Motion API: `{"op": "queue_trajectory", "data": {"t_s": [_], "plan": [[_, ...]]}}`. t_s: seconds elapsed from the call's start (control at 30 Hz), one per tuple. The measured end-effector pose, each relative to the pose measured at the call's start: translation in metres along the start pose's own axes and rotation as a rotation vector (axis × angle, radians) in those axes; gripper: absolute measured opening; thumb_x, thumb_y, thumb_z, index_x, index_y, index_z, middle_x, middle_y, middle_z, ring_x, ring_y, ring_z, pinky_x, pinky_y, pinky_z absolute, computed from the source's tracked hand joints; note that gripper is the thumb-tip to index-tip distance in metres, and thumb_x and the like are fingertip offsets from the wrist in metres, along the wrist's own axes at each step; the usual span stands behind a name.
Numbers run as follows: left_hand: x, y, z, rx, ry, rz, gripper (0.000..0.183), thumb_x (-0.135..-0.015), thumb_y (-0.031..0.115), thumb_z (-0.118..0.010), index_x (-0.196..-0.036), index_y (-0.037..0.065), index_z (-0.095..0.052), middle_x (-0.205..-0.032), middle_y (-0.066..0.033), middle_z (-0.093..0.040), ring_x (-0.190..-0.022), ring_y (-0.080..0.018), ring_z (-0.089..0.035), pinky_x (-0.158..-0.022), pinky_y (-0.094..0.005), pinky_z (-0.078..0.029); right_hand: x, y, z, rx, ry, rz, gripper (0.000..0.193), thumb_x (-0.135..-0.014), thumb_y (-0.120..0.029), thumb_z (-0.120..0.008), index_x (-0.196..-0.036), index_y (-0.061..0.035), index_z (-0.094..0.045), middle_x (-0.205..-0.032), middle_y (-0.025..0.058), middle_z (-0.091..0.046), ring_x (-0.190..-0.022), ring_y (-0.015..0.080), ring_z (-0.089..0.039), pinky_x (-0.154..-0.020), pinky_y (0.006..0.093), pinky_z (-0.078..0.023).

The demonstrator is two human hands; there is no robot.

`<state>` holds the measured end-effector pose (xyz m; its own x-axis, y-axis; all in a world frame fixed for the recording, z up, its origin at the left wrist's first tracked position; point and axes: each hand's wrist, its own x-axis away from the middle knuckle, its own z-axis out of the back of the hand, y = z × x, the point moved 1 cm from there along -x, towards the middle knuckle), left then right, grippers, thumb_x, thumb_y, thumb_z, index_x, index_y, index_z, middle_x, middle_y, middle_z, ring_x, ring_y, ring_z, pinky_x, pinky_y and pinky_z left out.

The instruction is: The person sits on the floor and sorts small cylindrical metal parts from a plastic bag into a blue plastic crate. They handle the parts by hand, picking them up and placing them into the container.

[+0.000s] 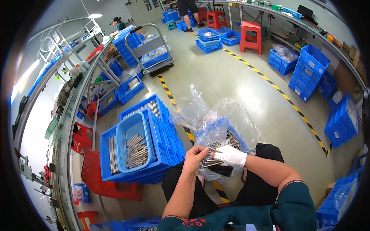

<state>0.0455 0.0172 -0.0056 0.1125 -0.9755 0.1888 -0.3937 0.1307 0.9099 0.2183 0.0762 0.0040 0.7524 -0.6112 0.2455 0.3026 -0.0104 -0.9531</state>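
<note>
My bare left hand (194,157) is closed, its thumb and fingertips pinching the end of a thin metal rod. Close beside it, my right hand (230,156) in a white glove is closed around several metal rods (212,162) that stick out to the left. Both hands are above a blue bin (243,143) lined with a clear plastic bag (231,111), with more loose rods (232,139) inside. To my left, a light blue tray (120,139) holds a heap of similar rods (136,152) and rests on stacked blue crates (163,133).
Left of the crates is a red stool (94,173) beside a long workbench (63,134). A hand cart (156,48) with bins is farther ahead. Striped floor tape (269,77) runs along the aisle. Blue crates (308,71) and a red stool (250,36) line the right; a person (187,11) stands far ahead.
</note>
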Motion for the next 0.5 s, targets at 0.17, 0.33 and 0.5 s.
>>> {"op": "queue_trajectory", "data": {"t_s": [0.17,0.33,0.5], "plan": [[0.001,0.0,-0.003,-0.031,0.049,-0.015,0.012,-0.083,0.013,-0.068,-0.081,0.002,-0.062,-0.072,-0.001,-0.06,-0.064,-0.0074,-0.05,-0.063,-0.0214,-0.04,-0.004,0.008,-0.001,-0.088,-0.026,-0.045,0.046,-0.089,-0.047,-0.054,-0.077,-0.0026,-0.059,-0.06,0.0007,-0.05,-0.055,0.008,-0.044,-0.05,0.0265,-0.036],[0.002,0.002,-0.005,0.018,0.023,-0.052,0.011,-0.084,0.011,-0.066,-0.085,0.001,-0.062,-0.077,-0.0055,-0.064,-0.07,-0.0106,-0.057,-0.069,-0.0234,-0.044,-0.001,-0.003,0.001,-0.305,-0.093,-0.139,0.043,-0.089,-0.047,-0.055,-0.075,-0.0061,-0.059,-0.06,-0.0037,-0.047,-0.053,0.0051,-0.041,-0.047,0.0238,-0.032],[-0.001,-0.004,0.005,0.064,-0.039,0.053,0.013,-0.083,0.013,-0.067,-0.086,0.0,-0.063,-0.079,-0.0052,-0.064,-0.069,-0.0102,-0.057,-0.067,-0.0233,-0.045,0.0,-0.001,0.0,-0.269,-0.072,-0.131,0.039,-0.089,-0.044,-0.057,-0.076,-0.007,-0.06,-0.059,-0.0047,-0.047,-0.052,0.0048,-0.041,-0.046,0.023,-0.032]]}}
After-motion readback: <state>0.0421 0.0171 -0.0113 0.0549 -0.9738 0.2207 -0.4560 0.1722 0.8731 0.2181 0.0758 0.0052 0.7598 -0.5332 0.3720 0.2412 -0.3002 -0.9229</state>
